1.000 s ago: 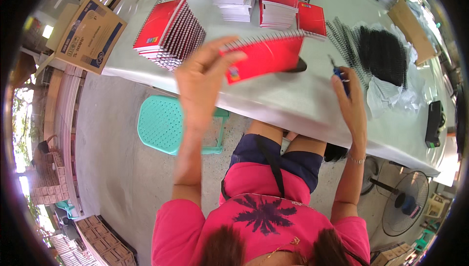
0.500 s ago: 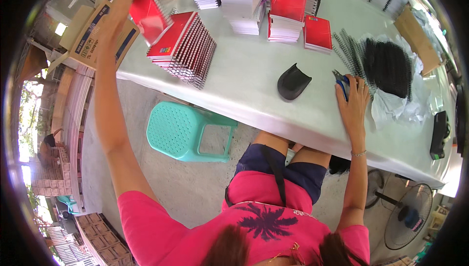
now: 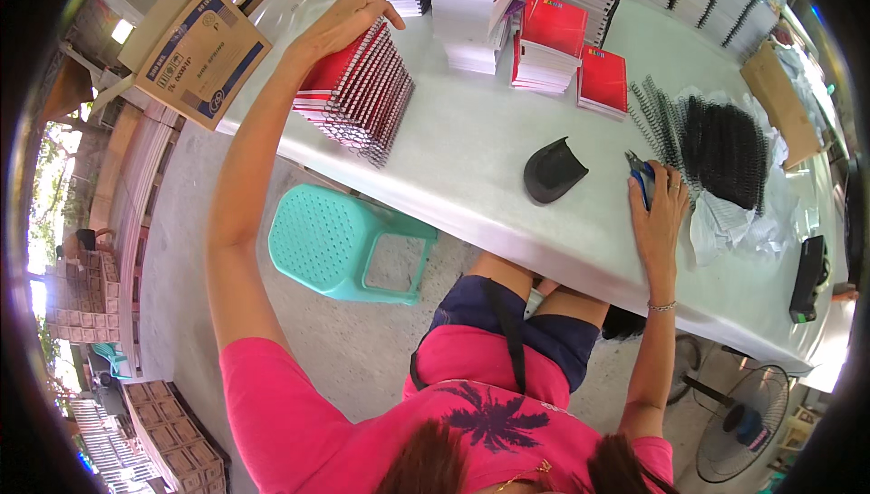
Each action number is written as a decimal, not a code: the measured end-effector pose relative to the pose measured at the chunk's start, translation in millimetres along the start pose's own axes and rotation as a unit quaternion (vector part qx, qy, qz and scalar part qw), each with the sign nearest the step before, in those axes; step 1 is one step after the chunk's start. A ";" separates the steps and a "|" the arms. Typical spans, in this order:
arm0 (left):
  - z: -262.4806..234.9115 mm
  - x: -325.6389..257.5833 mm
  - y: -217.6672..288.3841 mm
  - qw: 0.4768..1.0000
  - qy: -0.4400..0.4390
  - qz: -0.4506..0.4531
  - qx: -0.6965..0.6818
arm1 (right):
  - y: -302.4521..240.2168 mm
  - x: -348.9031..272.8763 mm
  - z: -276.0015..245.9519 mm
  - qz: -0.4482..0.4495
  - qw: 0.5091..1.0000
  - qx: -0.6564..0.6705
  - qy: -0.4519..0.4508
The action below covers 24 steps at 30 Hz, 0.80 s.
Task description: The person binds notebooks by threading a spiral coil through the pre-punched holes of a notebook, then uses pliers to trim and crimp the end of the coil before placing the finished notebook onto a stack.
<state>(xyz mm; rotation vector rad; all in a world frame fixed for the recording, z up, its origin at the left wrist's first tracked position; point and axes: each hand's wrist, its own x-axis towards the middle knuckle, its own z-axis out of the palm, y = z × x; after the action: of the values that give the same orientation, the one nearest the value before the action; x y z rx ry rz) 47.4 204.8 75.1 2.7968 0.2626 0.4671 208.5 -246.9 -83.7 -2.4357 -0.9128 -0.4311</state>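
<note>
Spiral notebooks (image 3: 358, 100), stacked: red covers, coil edges exposed.
Beneath left hand (image 3: 347, 24), finger grip indiscernible; right hand (image 3: 662, 215) fingers closed around blue-handled pliers (image 3: 644, 177).

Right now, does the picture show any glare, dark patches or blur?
In the head view, corners are black beyond a curved rim; same view, daylight at far left is washed out; same view, the table has a soft sheen, while the stool and notebook stack look fairly sharp.
</note>
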 end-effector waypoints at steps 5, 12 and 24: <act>4.9 -3.5 -4.2 0.999 -0.003 0.019 -0.030 | -1.4 -0.5 -1.2 -0.003 1.000 0.000 0.006; 6.8 0.3 -2.5 0.999 -0.027 0.011 -0.037 | 1.4 -1.6 -3.6 -0.014 0.999 0.031 0.041; 5.9 -9.7 61.8 0.991 0.110 0.075 -0.034 | 8.8 123.0 45.1 0.091 0.993 0.059 0.040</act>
<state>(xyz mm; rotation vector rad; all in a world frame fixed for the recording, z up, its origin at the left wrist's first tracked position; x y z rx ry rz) 48.5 143.1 86.4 2.7098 0.0805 0.8051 308.8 -163.6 -68.5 -2.3507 -0.6559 -0.3941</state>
